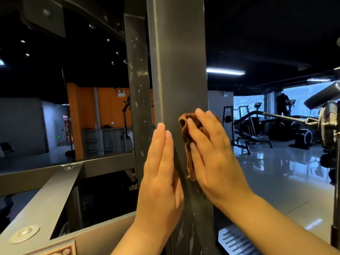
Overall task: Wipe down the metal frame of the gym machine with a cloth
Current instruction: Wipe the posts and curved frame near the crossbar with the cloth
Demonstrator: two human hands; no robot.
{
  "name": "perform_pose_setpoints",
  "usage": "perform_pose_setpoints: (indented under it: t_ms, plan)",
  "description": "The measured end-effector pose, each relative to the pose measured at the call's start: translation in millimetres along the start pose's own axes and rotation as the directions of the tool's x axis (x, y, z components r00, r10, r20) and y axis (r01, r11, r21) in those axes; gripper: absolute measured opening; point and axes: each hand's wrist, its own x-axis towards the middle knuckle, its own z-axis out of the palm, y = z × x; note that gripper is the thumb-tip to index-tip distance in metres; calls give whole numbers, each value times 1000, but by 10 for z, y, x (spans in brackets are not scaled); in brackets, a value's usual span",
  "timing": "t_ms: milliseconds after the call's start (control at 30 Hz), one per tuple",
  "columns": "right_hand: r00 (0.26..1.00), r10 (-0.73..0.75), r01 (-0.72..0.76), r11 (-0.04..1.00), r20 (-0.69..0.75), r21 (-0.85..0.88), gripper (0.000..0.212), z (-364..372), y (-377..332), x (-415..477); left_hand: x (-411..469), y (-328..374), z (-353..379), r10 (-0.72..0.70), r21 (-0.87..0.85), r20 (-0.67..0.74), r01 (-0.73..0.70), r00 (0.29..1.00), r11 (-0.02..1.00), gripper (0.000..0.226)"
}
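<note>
A thick grey metal upright (177,70) of the gym machine's frame rises straight in front of me. My right hand (211,155) presses a crumpled brown cloth (191,137) flat against the post at chest height, fingers straight and pointing up. The cloth bunches out above and left of the fingers and hangs a little below the palm. My left hand (161,173) lies flat on the post's left edge, fingers straight and together, holding nothing.
A second scuffed upright (138,92) stands just left and behind. Grey crossbeams (42,196) with bolts run lower left. A barbell sleeve with plates (327,124) juts in at the right. Other machines and a person (282,103) by the windows are far right on the glossy floor.
</note>
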Motion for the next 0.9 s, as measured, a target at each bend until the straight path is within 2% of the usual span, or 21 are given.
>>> perform_pose_setpoints:
  t_ms: [100,167,300,400,533,667,800,900]
  plan:
    - [991,88,-81,994,-99,71,48,89,-94,116,0,-3,0,-9,16,3,9,1000,1000,69]
    - [987,97,-87,993,-130,80,47,184,-183,-75,-3,6,-1,-10,18,-2,10,1000,1000,64]
    - [999,-45,45,999,5,-16,52,226,-134,-730,-14,12,-10,9,7,0,-9,1000,1000,63]
    - [985,-146,150,988,98,-42,54,76,74,-798,-14,9,-16,6,0,7,-6,1000,1000,67]
    - [1000,18,-18,997,-4,80,50,14,73,-257,-18,6,-4,6,8,-5,-5,1000,1000,73]
    - [997,38,-31,995,-68,98,49,46,10,160,-30,-6,-19,14,8,2,-14,1000,1000,70]
    - [996,13,-5,996,-83,90,49,127,-76,-123,-32,-2,-8,12,16,-3,-12,1000,1000,67]
    - [1000,-12,12,999,-11,50,52,223,-132,-737,-22,-3,-14,11,-1,9,-11,1000,1000,67]
